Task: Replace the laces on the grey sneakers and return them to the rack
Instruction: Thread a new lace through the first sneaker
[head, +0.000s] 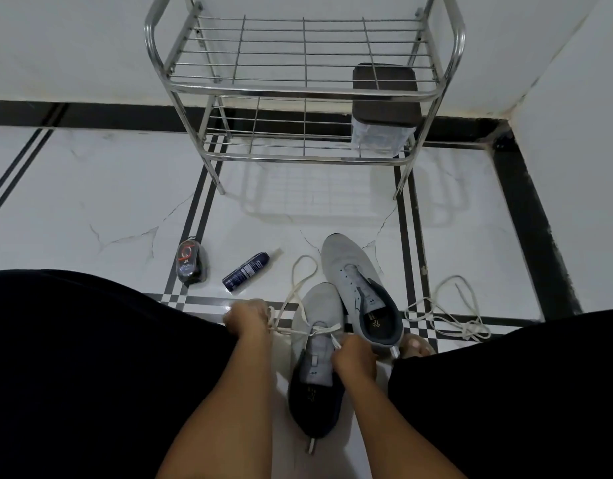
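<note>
The left hand fingers curl around one end of the cream flat lace; the right hand pinches the other end. The lace crosses the lowest eyelets of the near grey mesh sneaker, so lacing appears barely begun. At 1 o'clock, the second grey sneaker lies unlaced. At 3 o'clock lies a loose white lace. At 12 o'clock, the steel wire rack awaits both sneakers.
</note>
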